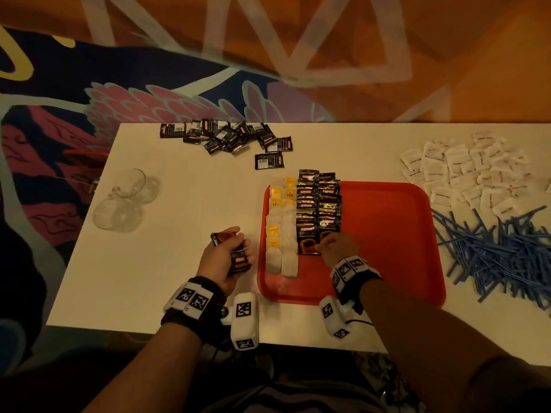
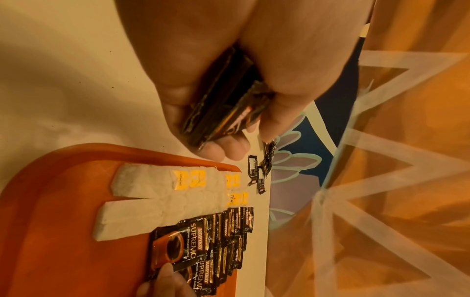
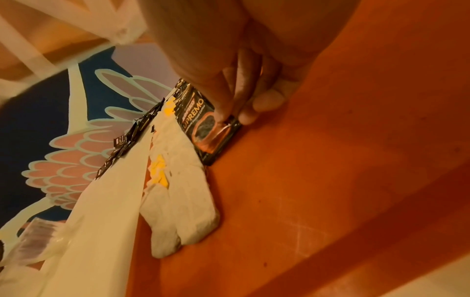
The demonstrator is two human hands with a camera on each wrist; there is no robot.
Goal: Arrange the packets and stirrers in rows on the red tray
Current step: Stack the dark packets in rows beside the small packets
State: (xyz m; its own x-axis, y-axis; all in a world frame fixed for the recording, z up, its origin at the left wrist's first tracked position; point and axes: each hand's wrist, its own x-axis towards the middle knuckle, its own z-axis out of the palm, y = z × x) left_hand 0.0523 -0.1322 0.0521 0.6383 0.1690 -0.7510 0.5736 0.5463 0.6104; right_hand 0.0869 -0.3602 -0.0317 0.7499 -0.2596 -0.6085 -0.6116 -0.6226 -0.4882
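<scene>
Broadly, the white table (image 1: 179,263) carries the red tray (image 1: 387,234) at centre-right, its long side running left to right before the person. The left third of the tray is filled: two rows of white tea bags (image 1: 281,234) run away from the person along the left rim, and just beside them two overlapping rows of black coffee packets (image 1: 319,204) run the same way. The rest of the tray, to the right of the coffee rows, is bare red and offers the open room for further rows.

Supplies lie off the tray: loose black coffee packets (image 1: 232,138) at the far edge of the table, white sachets (image 1: 465,168) at far right, and a heap of blue stirrers (image 1: 501,248) just beside the tray's right rim, lying mostly crosswise.

The right hand (image 1: 338,245) is over the near end of the right-hand coffee row, thumb and fingertips pinching the nearest packet (image 3: 213,128) by its near edge, flat on the tray. The left hand (image 1: 226,257) is off the tray, near its left rim, fingers curled round a small stack of coffee packets (image 1: 235,254), long axis pointing away from the person.

Judgement: the stack lies to the left of the working row, so the right hand is nearer the placing spot and the left feeds it. The near rim limits this row; the next packets likely need a fresh row rightward.
</scene>
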